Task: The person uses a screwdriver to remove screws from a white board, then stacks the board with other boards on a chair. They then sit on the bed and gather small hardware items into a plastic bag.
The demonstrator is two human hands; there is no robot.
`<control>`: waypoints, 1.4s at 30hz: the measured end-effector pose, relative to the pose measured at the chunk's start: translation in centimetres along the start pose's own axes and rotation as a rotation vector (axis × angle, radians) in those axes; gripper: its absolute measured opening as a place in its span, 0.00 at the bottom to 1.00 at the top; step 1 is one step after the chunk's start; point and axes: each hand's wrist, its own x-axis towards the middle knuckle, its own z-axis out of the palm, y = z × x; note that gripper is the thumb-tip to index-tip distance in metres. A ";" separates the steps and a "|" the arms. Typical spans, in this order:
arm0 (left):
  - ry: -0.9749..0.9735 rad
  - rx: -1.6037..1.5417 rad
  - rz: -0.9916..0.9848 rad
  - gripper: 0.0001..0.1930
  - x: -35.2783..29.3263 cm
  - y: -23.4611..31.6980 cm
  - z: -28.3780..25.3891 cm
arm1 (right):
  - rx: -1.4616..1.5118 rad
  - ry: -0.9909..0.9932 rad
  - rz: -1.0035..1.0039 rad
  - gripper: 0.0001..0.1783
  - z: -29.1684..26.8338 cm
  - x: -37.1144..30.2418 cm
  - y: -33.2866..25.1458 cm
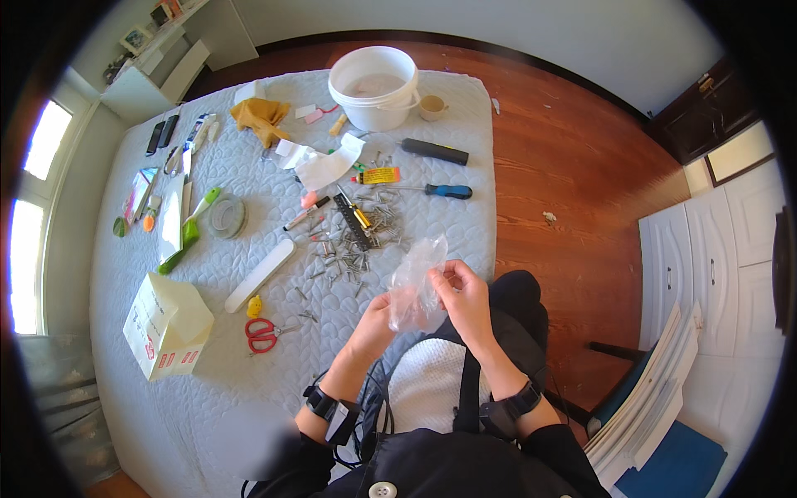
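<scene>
Between my two hands hangs a clear, crumpled plastic bag (413, 278), held just above my lap at the near edge of the quilted mattress. My right hand (463, 300) pinches its right side between thumb and fingers. My left hand (372, 326) grips it from the left; most of those fingers are hidden behind the bag. I cannot make out anything inside the bag. Beyond it lies a loose heap of metal screws (353, 257), with a black strip (352, 222) and a yellow-and-black screwdriver-like tool (363, 217) across it.
Red-handled scissors (261, 335), a long white case (260, 276) and a paper box (168, 325) lie to the left. Farther off are a roll of tape (227, 216), a yellow glue tube (378, 175), a blue-handled screwdriver (448, 192) and a white bucket (375, 104).
</scene>
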 end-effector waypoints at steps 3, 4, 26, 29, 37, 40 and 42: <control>-0.007 -0.141 -0.150 0.10 1.1 0.1 -0.4 | 0.106 0.142 0.011 0.10 -1.7 0.3 1.4; 0.091 0.161 -0.019 0.10 1.3 0.5 -0.4 | 0.147 0.180 0.064 0.09 -2.5 0.2 1.7; 0.882 1.221 0.225 0.21 15.1 4.3 -7.1 | -0.375 0.300 -0.049 0.10 -5.6 2.2 6.0; 1.023 1.232 -0.046 0.28 17.9 4.6 -9.4 | -0.241 0.233 -0.034 0.08 -6.3 1.7 6.0; 0.964 1.227 0.099 0.20 20.1 4.5 -12.0 | -0.023 0.235 0.016 0.11 -7.8 1.6 7.4; 0.709 1.041 0.126 0.17 18.1 5.2 -14.8 | -0.423 0.321 -0.045 0.10 -8.5 1.9 7.6; 0.614 0.770 0.224 0.15 15.7 5.2 -16.9 | -0.306 0.288 -0.017 0.10 -8.8 1.9 7.4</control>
